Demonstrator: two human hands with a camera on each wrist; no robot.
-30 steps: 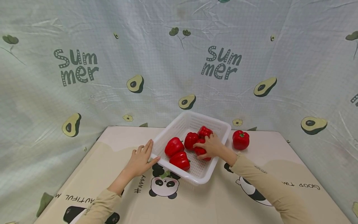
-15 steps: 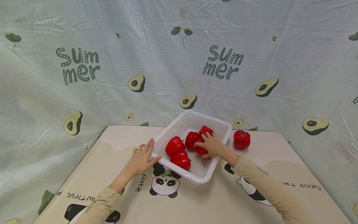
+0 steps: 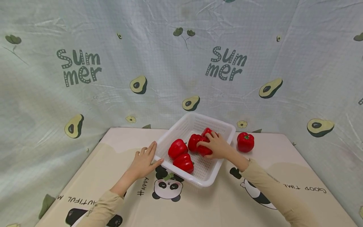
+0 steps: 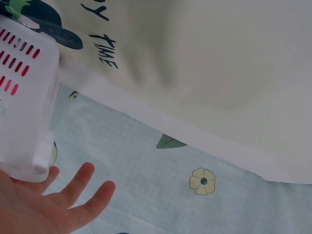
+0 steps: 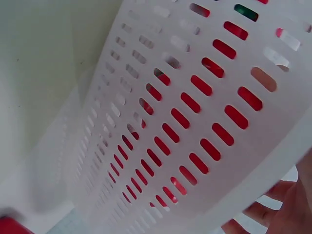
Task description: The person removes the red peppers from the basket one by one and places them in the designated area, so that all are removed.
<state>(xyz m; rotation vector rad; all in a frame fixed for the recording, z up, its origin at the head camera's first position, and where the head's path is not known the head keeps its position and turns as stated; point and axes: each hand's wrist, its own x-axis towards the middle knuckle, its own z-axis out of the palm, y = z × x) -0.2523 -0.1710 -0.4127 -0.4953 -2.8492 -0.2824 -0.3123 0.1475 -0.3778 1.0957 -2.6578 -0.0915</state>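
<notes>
A white plastic basket (image 3: 195,181) stands at the back middle of the table, set at an angle. My left hand (image 3: 141,164) rests against its left corner, fingers extended; in the left wrist view these fingers (image 4: 75,185) spread beside the basket wall (image 4: 24,107). Inside the basket my right hand (image 3: 217,147) holds a red bell pepper (image 3: 203,150) with curled fingers. Close around it lie other red bell peppers (image 3: 194,142), one partly under the fingertips (image 3: 207,132). Two more bell peppers (image 3: 177,148) sit at the basket's left. The right wrist view shows mostly slotted basket wall (image 5: 195,146).
Outside the basket, to its right, another red bell pepper (image 3: 245,142) stands on the table with its green stem up. The table cover (image 3: 198,208) carries panda prints. A curtain with avocado prints (image 3: 158,63) hangs right behind the table.
My right hand has shifted slightly toward the back of the basket with the bell pepper, closer to the neighbouring ones. The left hand has stayed at the basket's corner.
</notes>
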